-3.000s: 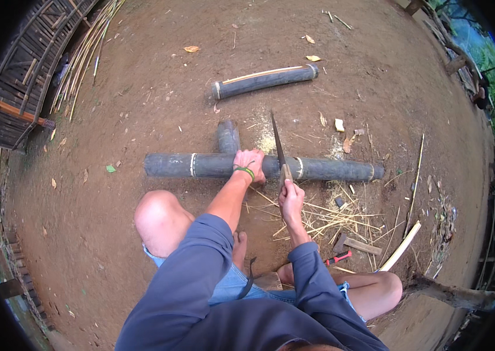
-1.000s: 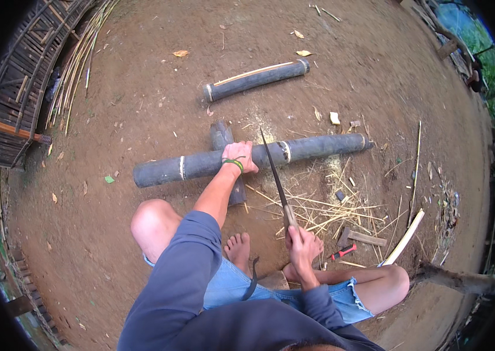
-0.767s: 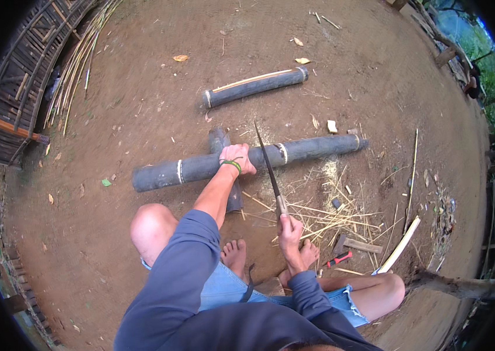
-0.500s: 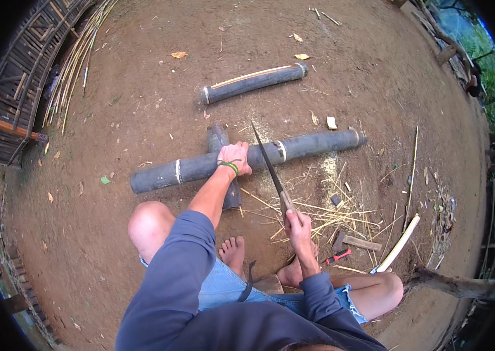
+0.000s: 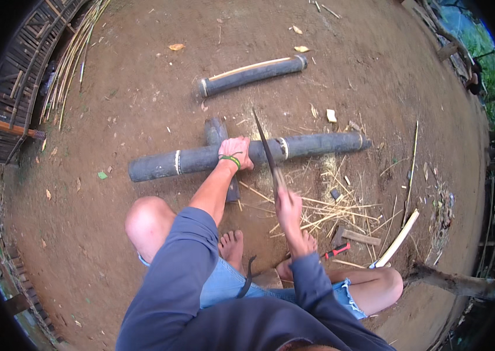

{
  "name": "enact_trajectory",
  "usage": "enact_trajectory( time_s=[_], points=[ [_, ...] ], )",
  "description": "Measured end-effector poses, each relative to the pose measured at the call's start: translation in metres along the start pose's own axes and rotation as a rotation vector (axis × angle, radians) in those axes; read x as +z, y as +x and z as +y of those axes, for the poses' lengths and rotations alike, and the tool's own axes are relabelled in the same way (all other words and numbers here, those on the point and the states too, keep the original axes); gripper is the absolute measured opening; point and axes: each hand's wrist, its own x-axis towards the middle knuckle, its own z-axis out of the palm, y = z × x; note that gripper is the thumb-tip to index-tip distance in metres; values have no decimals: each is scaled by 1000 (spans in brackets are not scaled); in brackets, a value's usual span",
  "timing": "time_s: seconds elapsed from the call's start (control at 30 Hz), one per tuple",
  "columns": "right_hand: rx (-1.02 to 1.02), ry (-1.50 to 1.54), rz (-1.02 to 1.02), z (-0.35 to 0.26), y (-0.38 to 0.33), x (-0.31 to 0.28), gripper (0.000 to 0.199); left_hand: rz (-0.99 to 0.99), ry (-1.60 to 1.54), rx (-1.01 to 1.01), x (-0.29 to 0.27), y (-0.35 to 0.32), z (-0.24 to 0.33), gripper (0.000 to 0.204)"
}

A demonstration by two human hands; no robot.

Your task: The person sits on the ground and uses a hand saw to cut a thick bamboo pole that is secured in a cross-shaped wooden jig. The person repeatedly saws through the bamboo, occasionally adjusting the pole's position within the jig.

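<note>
Under the left hand a long dark bamboo pole is lying crosswise on the dirt ground, the palm pressing down on its top near the middle with fingers curled over it. Just right of that hand the right hand is gripping the handle of a long knife, fist closed around it, the blade slanting up and away so that its tip is reaching past the pole's far side; whether the edge is touching the pole cannot be told. Beneath the pole, beyond and below the left hand, a short dark log is lying at right angles to it. Farther out past both hands a second bamboo piece, with a pale split face, is resting apart from the rest. That is making three bamboo lengths in all. Right of the right hand, thin pale splinters are lying scattered, with one pale split strip and one red-handled tool beyond them. Near the left knee, well left of both hands, a bundle of thin canes is lying along a woven fence.
</note>
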Motion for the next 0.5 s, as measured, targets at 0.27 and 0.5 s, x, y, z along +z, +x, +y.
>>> enact_trajectory(
  time_s=[0.27,0.5],
  points=[
    [-28,63,-17,-14,37,15,45,-35,-59,17,-1,2,6,67],
    [-11,-22,-58,18,-22,-8,39,14,-72,-9,4,-1,2,66]
  ],
)
